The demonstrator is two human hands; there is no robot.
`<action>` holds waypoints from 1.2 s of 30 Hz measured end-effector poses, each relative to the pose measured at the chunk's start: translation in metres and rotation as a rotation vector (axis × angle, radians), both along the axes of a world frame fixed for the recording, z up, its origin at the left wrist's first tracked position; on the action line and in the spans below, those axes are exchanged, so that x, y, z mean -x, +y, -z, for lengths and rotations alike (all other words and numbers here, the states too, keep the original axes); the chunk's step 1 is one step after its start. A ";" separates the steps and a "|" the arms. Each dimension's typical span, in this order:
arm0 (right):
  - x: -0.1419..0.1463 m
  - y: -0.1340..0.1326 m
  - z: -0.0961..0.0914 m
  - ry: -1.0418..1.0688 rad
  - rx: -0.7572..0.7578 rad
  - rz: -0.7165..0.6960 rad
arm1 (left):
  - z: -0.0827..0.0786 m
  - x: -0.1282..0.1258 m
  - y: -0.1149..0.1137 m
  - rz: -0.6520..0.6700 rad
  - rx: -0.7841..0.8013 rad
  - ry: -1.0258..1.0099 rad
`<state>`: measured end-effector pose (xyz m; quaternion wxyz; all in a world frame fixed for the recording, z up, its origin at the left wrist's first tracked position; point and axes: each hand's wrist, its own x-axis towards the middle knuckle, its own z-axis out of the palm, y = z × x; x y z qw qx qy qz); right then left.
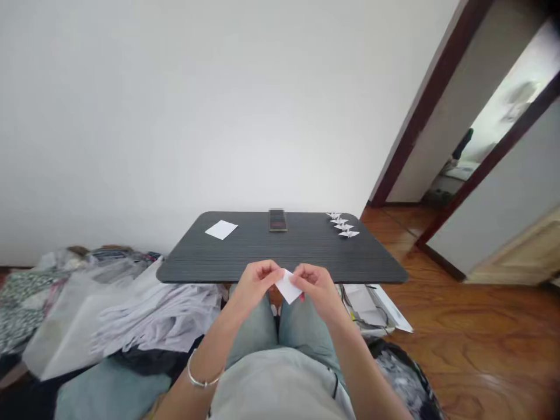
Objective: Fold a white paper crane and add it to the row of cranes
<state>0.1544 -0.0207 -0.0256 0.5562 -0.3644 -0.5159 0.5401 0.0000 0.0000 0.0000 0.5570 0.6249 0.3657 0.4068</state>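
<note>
Grip: the left hand (261,284) and right hand (315,286) are both closed, each pinching one side of a small white paper piece (287,287) between thumb and fingers. The hands nearly meet around it, and the fingers hide part of it. Any folds in it cannot be made out at this view.

Position: the piece is held in the air over the lap, just short of the front edge of a dark grey, round-cornered wood-grain tabletop (306,256).

On the tabletop: at the far right, four white folded paper cranes (342,225) sit in a close, staggered row. At the far left lies one flat, rectangular white paper sheet (221,230), apparently unfolded. Between them stands a dark rectangular device (277,220), possibly a phone.

Progress: four cranes are complete; the piece in hand and the flat sheet are not.

Surroundings: a silver bangle (201,373) circles the left wrist. A heap of pale clothes (153,315) lies left of the lap.
</note>
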 end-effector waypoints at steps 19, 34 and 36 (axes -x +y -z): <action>-0.001 -0.004 -0.004 0.088 -0.027 -0.019 | -0.006 -0.004 -0.009 0.013 0.039 -0.064; 0.003 -0.002 -0.002 -0.019 -0.045 0.039 | 0.005 -0.004 -0.004 -0.037 -0.051 0.009; 0.003 -0.003 -0.002 -0.023 -0.055 0.044 | 0.005 -0.004 -0.004 -0.036 -0.061 0.028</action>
